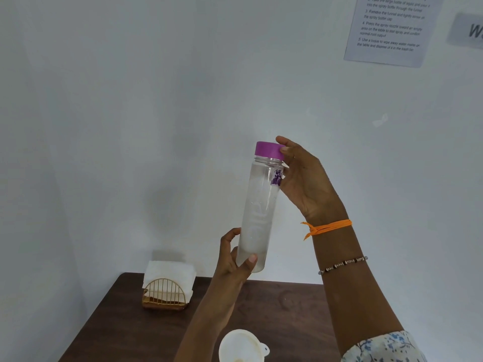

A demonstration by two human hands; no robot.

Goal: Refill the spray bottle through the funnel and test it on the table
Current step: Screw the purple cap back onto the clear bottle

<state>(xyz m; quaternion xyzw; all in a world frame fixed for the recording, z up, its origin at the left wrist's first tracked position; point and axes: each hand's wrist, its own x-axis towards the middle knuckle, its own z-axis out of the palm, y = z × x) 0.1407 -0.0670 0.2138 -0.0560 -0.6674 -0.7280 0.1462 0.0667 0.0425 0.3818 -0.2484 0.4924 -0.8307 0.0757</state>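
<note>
A tall clear water bottle (257, 212) with a purple cap (269, 150) is held upright in the air above the table, nearly full of clear liquid. My left hand (235, 259) grips its base. My right hand (303, 178) has its fingers on the purple cap and the bottle's neck. A white funnel (241, 346) shows at the bottom edge below the bottle; whatever it sits in is out of view. The spray bottle itself is not visible.
A dark brown wooden table (117, 330) stands against a white wall. A gold wire holder with white napkins (168, 288) sits at its back left corner. A printed instruction sheet (389, 30) hangs on the wall at upper right.
</note>
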